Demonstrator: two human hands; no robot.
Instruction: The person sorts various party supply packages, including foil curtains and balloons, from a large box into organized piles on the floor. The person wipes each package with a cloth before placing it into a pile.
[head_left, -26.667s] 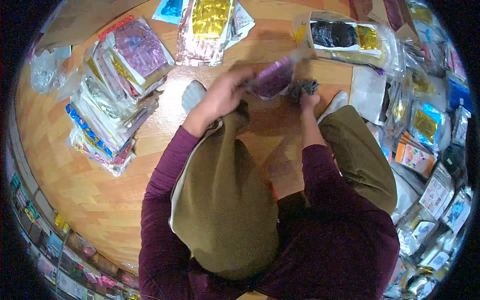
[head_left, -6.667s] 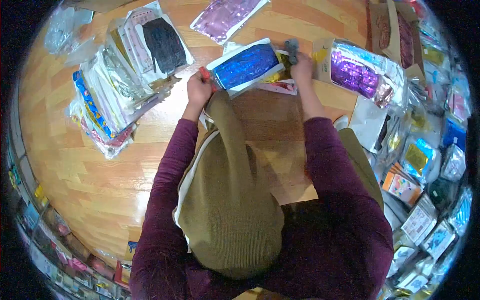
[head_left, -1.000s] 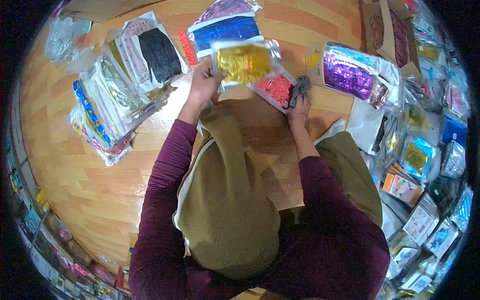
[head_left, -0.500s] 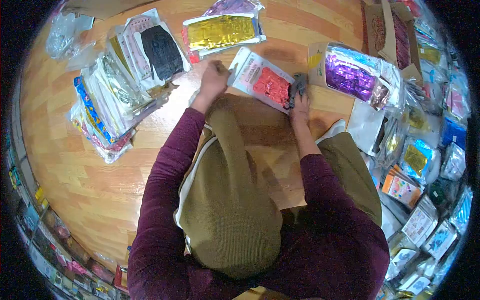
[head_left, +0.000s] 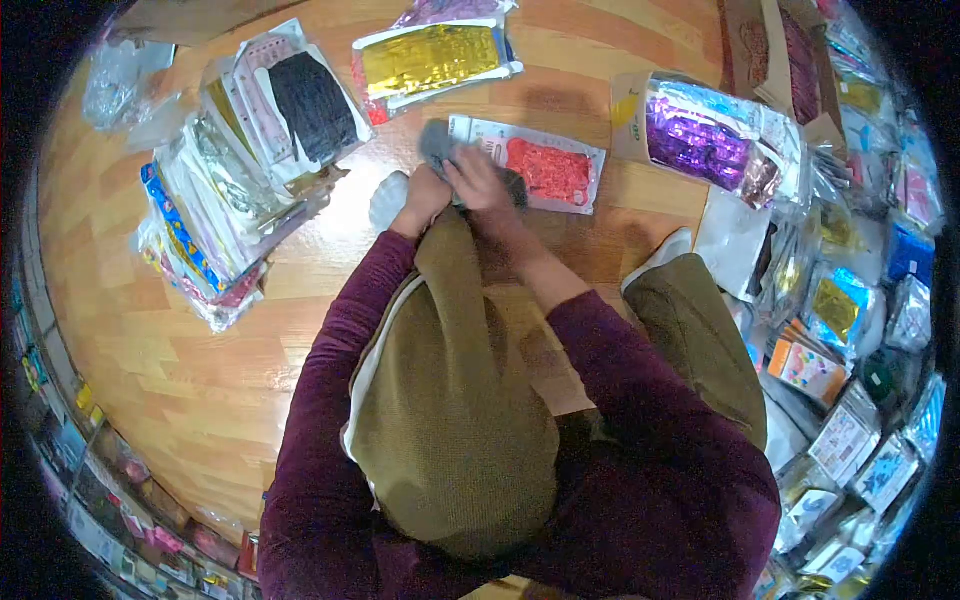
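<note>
A flat clear packet with red foil inside, printed "curtain", lies on the wooden floor in front of my knees. My right hand is over its left part with a grey cloth, which spreads out past the fingertips. Motion blurs those fingers a little. Close beside it, my left hand is closed near the packet's left end; whatever it grips is hidden. A whitish rounded thing shows just left of that hand.
At left lies a fanned pile of packets, a black one on top. Gold foil packets lie ahead. Right of the red packet are purple foil packets and a cardboard box. Many wrapped packets line the right side.
My right hand has moved left with the grey cloth, from the packet's right end to its left part. The packet has turned to lie more level. My left hand has come slightly nearer me.
</note>
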